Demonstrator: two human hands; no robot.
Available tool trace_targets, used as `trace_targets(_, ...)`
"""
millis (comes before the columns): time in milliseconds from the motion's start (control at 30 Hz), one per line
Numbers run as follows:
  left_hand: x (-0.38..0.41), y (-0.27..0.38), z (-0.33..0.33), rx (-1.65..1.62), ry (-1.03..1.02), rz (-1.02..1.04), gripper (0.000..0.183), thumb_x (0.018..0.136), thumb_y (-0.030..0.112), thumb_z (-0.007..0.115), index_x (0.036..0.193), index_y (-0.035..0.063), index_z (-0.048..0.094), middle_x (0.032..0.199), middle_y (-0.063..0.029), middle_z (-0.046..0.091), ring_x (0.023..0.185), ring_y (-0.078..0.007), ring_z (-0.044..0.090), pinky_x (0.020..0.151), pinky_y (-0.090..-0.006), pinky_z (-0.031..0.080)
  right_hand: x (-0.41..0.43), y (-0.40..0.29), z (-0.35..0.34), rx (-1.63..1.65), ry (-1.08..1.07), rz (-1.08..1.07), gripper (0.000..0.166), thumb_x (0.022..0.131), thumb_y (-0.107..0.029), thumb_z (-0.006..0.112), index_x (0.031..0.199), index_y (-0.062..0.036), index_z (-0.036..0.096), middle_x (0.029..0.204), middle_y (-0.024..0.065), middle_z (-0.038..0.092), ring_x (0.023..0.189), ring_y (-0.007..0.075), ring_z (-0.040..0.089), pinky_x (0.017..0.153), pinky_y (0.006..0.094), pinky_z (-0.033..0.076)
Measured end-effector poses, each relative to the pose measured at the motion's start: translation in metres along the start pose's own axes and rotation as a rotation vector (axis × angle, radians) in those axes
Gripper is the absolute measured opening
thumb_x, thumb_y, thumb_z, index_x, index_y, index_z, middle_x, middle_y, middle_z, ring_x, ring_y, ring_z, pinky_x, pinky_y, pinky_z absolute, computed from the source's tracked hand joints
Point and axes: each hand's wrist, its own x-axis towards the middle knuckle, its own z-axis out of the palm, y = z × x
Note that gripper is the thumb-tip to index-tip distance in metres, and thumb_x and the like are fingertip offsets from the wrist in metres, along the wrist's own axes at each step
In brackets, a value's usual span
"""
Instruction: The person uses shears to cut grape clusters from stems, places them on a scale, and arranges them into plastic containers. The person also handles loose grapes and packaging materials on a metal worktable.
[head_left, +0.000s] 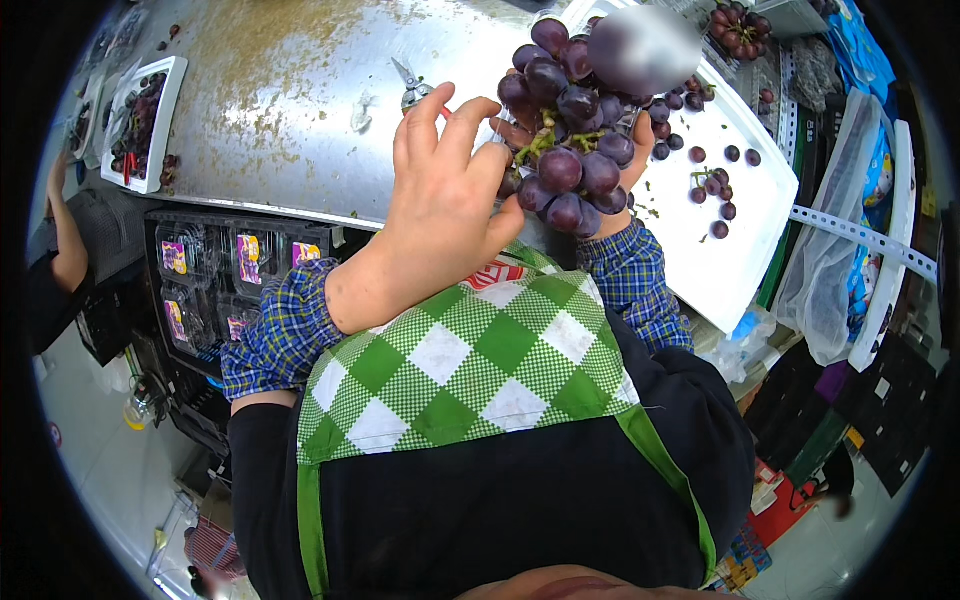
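A bunch of dark purple grapes hangs in front of my chest, green stems showing in its middle. My right hand holds it from behind and below, mostly hidden by the fruit. At the bunch's left side is my left hand, back up and fingers spread, its thumb and index finger at either side of an edge grape; whether they pinch it I cannot tell. Metal snips with a red handle show beyond the left fingers, over the steel table; the hand hides most of the handle. A blurred patch covers the bunch's upper right.
Loose grapes and small clusters lie in a white tray at right. Another white tray with grapes stands at far left. Below the table edge, a black crate holds clear plastic boxes. A co-worker's arm shows at left.
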Motion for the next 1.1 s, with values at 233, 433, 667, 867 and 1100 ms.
trace_targets(233, 0.001, -0.004, 0.002, 0.003, -0.006, 0.023, 0.025, 0.058, 0.013, 0.07, 0.076, 0.0015, 0.056, 0.112, -0.0141, 0.049, 0.113, -0.0371, 0.039, 0.091, -0.0501, 0.03, 0.002, 0.003, -0.004, 0.007, 0.013, -0.033, 0.067, 0.084, -0.057, 0.039, 0.131, -0.0092, 0.04, 0.126, 0.0142, 0.05, 0.114, 0.0317, 0.05, 0.098, 0.0473, 0.041)
trace_targets(433, -0.001, -0.008, -0.001, 0.008, -0.053, 0.016, 0.025, 0.059, 0.013, 0.071, 0.073, 0.0024, 0.054, 0.11, -0.0128, 0.051, 0.112, -0.0369, 0.04, 0.091, -0.0492, 0.031, 0.003, 0.005, -0.005, -0.001, -0.014, -0.013, 0.07, 0.083, -0.059, 0.038, 0.134, -0.0101, 0.037, 0.13, 0.0161, 0.046, 0.117, 0.0358, 0.047, 0.099, 0.0522, 0.038)
trace_targets(667, -0.005, -0.008, -0.012, -0.079, -0.244, -0.047, 0.025, 0.063, 0.01, 0.069, 0.081, 0.0018, 0.053, 0.099, -0.0127, 0.056, 0.098, -0.0321, 0.051, 0.083, -0.039, 0.041, 0.003, 0.005, 0.013, 0.068, -0.118, 0.045, 0.08, 0.08, -0.069, 0.028, 0.14, -0.0161, 0.028, 0.14, 0.0164, 0.035, 0.126, 0.0358, 0.037, 0.105, 0.0603, 0.024)
trace_targets(867, -0.019, -0.033, -0.015, -0.421, -0.305, -0.418, 0.026, 0.081, 0.007, 0.062, 0.103, -0.0004, 0.051, 0.085, -0.011, 0.062, 0.074, -0.0202, 0.059, 0.069, -0.0305, 0.048, 0.005, -0.002, -0.002, 0.211, -0.142, 0.045, 0.079, 0.081, -0.068, 0.031, 0.14, -0.0154, 0.028, 0.14, 0.0164, 0.034, 0.126, 0.0363, 0.036, 0.105, 0.0615, 0.023)
trace_targets(1100, -0.05, -0.083, -0.003, -0.96, -0.333, -0.757, 0.024, 0.094, 0.017, 0.048, 0.112, 0.0001, 0.052, 0.084, -0.0031, 0.058, 0.065, -0.0071, 0.046, 0.059, -0.0214, 0.041, 0.006, -0.01, -0.008, 0.385, -0.225, 0.077, 0.08, 0.085, -0.06, 0.039, 0.138, -0.0022, 0.027, 0.138, 0.0273, 0.031, 0.125, 0.0387, 0.035, 0.103, 0.0605, 0.026)
